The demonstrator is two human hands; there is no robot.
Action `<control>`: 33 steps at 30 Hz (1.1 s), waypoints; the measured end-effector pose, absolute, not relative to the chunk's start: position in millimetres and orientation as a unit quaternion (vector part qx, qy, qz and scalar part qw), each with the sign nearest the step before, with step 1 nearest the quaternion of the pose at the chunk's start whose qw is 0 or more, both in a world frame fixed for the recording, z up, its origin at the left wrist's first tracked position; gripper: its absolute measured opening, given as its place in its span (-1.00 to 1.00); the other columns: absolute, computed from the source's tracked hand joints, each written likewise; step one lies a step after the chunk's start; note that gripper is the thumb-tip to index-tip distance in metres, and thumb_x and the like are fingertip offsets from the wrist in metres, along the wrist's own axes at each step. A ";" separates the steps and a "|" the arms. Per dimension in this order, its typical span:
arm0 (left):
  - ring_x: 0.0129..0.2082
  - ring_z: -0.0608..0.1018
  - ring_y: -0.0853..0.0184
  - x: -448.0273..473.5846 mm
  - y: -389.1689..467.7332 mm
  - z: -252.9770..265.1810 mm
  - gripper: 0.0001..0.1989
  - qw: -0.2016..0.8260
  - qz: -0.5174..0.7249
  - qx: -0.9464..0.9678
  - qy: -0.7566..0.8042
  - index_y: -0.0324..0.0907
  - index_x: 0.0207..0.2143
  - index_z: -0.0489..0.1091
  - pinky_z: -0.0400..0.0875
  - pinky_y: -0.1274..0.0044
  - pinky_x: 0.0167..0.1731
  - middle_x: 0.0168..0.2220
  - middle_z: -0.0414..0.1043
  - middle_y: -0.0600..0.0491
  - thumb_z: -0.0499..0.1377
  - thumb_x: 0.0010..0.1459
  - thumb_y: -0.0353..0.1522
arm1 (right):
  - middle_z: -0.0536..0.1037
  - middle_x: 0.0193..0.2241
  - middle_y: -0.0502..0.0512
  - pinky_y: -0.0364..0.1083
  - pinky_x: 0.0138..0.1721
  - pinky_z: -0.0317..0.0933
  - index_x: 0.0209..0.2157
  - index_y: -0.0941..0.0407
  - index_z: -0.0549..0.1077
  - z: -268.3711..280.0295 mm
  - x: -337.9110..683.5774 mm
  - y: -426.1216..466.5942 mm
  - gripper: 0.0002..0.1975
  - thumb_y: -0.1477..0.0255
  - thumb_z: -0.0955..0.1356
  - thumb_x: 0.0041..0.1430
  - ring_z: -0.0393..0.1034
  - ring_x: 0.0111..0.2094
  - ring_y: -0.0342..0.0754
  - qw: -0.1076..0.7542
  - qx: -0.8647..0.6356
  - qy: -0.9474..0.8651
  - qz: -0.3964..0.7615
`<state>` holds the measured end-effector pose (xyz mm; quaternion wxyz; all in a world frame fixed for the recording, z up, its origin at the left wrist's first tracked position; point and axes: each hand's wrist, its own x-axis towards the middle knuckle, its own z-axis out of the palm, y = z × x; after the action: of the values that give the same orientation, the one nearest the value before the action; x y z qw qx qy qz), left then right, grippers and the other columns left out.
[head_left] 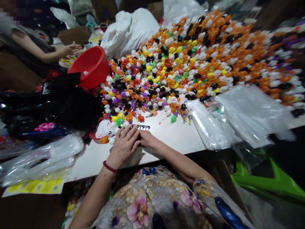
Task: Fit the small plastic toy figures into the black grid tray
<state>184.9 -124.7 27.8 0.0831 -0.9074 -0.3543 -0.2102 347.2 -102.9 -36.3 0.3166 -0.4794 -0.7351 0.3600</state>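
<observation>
On the white tabletop near its front edge lies a small black frame (144, 128) with a row of open cells, mostly covered by both hands. My left hand (124, 144), with a dark red bead bracelet at its wrist, rests across it with fingers stretched out and slightly apart. Against the frame's right part, my right hand (148, 139) has its fingers curled, their tips hidden behind the left hand. Just left of them is a small heap of white, yellow, green and orange plastic pieces (119, 119).
A huge pile of coloured plastic pieces (181, 60) covers the table's far side. Clear plastic bags (245, 111) lie at the right, more bags (47, 156) at the left. A red tub (91, 65) stands far left, near another person's hand (70, 50). A green stool (264, 178) is lower right.
</observation>
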 end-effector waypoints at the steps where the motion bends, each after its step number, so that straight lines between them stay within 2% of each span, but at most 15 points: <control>1: 0.21 0.38 0.09 185.1 -124.0 26.6 -0.62 0.091 -0.215 -0.906 -0.354 -0.14 0.15 0.32 0.22 0.20 0.16 0.18 0.40 -0.15 0.08 0.30 -0.33 | 0.59 -0.30 0.06 -0.10 -0.17 0.31 -0.22 0.09 0.54 -35.8 357.8 -108.2 -0.82 0.50 0.37 0.11 0.45 -0.25 -0.04 0.326 -0.484 -0.736 0.343; 5: 0.17 0.43 0.12 182.4 -123.9 23.2 -0.65 0.119 -0.221 -0.904 -0.347 -0.20 0.12 0.32 0.25 0.25 0.12 0.18 0.38 -0.20 0.07 0.32 -0.34 | 0.55 -0.21 0.17 -0.03 -0.10 0.31 -0.12 0.13 0.52 -35.8 425.2 -128.3 -0.76 0.42 0.25 0.30 0.43 -0.19 -0.01 0.373 -0.603 -0.672 0.213; 7: 0.16 0.45 0.13 181.5 -124.8 23.3 -0.66 0.126 -0.225 -0.904 -0.342 -0.22 0.11 0.32 0.25 0.25 0.12 0.18 0.38 -0.24 0.07 0.32 -0.34 | 0.53 -0.22 0.20 0.00 -0.14 0.31 -0.08 0.14 0.51 -35.3 463.1 -129.6 -0.73 0.42 0.23 0.31 0.41 -0.23 0.02 0.353 -0.697 -0.610 0.135; 11: 0.18 0.44 0.12 182.2 -126.4 24.9 -0.65 0.120 -0.235 -0.901 -0.343 -0.22 0.12 0.31 0.25 0.24 0.12 0.19 0.35 -0.28 0.10 0.30 -0.34 | 0.47 -0.13 0.27 -0.02 -0.15 0.25 0.05 0.15 0.48 -29.6 513.1 -112.5 -0.60 0.59 0.20 0.26 0.35 -0.16 0.06 0.222 -0.767 -0.602 0.026; 14: 0.19 0.42 0.11 182.9 -127.5 26.4 -0.64 0.109 -0.229 -0.901 -0.351 -0.21 0.13 0.31 0.25 0.24 0.13 0.19 0.36 -0.28 0.09 0.30 -0.35 | 0.45 -0.12 0.32 0.01 -0.10 0.19 0.05 0.15 0.50 -24.0 521.3 -94.6 -0.58 0.63 0.20 0.25 0.28 -0.09 0.11 0.137 -0.764 -0.630 -0.001; 19: 0.15 0.46 0.12 181.7 -128.0 28.0 -0.67 0.111 -0.213 -0.903 -0.356 -0.24 0.09 0.32 0.26 0.26 0.13 0.13 0.41 -0.26 0.07 0.31 -0.34 | 0.44 -0.03 0.31 0.05 -0.07 0.09 -0.09 0.15 0.53 -26.4 506.5 -81.2 -0.69 0.60 0.25 0.20 0.19 -0.03 0.16 0.125 -0.724 -0.678 -0.015; 25: 0.11 0.47 0.16 181.5 -125.9 30.8 -0.63 0.063 -0.203 -0.906 -0.367 -0.20 0.15 0.26 0.26 0.25 0.14 0.07 0.45 -0.18 0.04 0.33 -0.30 | 0.50 -0.23 0.25 0.04 -0.09 0.05 -0.21 0.13 0.48 -34.7 478.7 -99.8 -0.81 0.55 0.26 0.19 0.20 -0.08 0.16 0.165 -0.630 -0.759 0.013; 29: 0.11 0.46 0.17 181.9 -123.0 32.6 -0.58 0.039 -0.192 -0.908 -0.370 -0.22 0.20 0.21 0.26 0.25 0.15 0.06 0.45 -0.19 0.02 0.34 -0.29 | 0.47 -0.22 0.21 -0.01 -0.17 0.17 -0.10 0.14 0.47 -31.6 460.9 -109.2 -0.78 0.40 0.30 0.25 0.31 -0.21 0.07 0.206 -0.595 -0.772 0.084; 33: 0.11 0.46 0.18 180.6 -120.0 31.5 -0.60 0.034 -0.190 -0.908 -0.372 -0.21 0.19 0.22 0.26 0.24 0.17 0.08 0.44 -0.18 0.00 0.35 -0.29 | 0.47 -0.22 0.12 -0.07 -0.19 0.27 -0.04 0.08 0.49 -21.4 436.1 -100.9 -0.76 0.44 0.31 0.28 0.39 -0.25 -0.03 0.291 -0.537 -0.771 0.181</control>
<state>180.6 -120.0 31.5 0.0337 -0.9080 -0.3720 -0.1899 436.1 -100.9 -21.4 0.2911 -0.5367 -0.7709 0.1814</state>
